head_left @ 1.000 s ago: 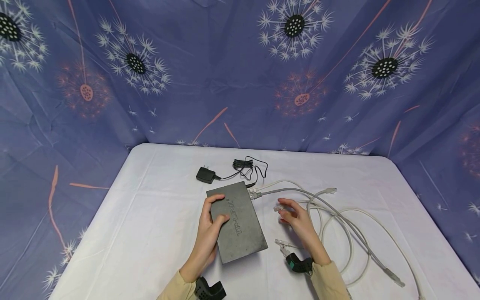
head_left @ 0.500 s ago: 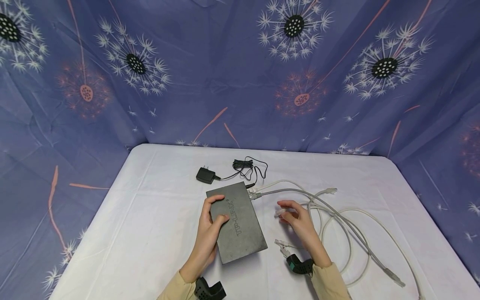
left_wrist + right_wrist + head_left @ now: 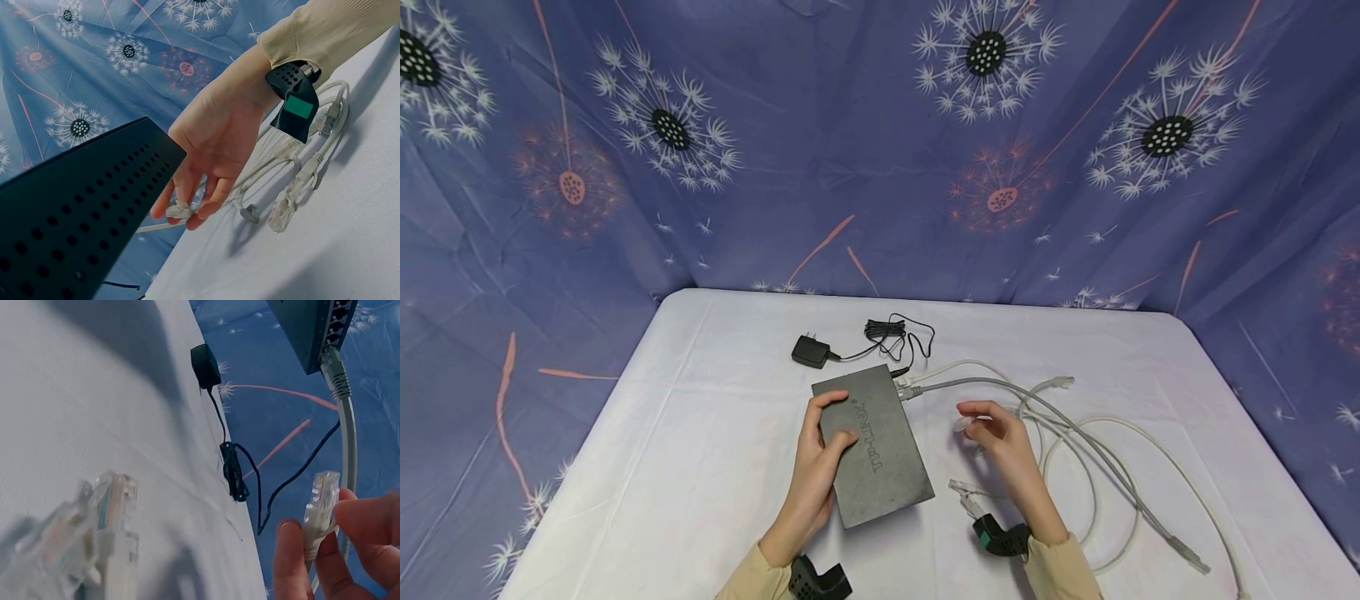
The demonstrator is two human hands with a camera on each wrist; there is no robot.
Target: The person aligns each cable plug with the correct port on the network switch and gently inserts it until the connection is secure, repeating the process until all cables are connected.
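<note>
A dark grey TP-LINK network switch [image 3: 880, 458] is held tilted by my left hand [image 3: 816, 462], its thumb across the top face. In the right wrist view the switch [image 3: 306, 331] shows a row of ports, with a grey network cable [image 3: 348, 437] plugged in at one end. Between thumb and fingers, my right hand [image 3: 1003, 442] pinches the clear plug of a pale network cable [image 3: 322, 503], to the right of the switch and apart from it. The left wrist view shows this plug [image 3: 180, 211] at the fingertips, beyond the switch's perforated side [image 3: 94, 212].
A black power adapter [image 3: 811, 351] with a bundled cord [image 3: 886, 328] lies behind the switch, its lead running to the switch. Loose pale cables [image 3: 1138, 508] loop over the table's right side. More clear plugs [image 3: 972, 498] lie by the right wrist. A patterned curtain [image 3: 880, 150] hangs behind.
My right hand has shifted slightly right, and the pinched plug has turned in its fingers. The left hand and the switch have stayed nearly still.
</note>
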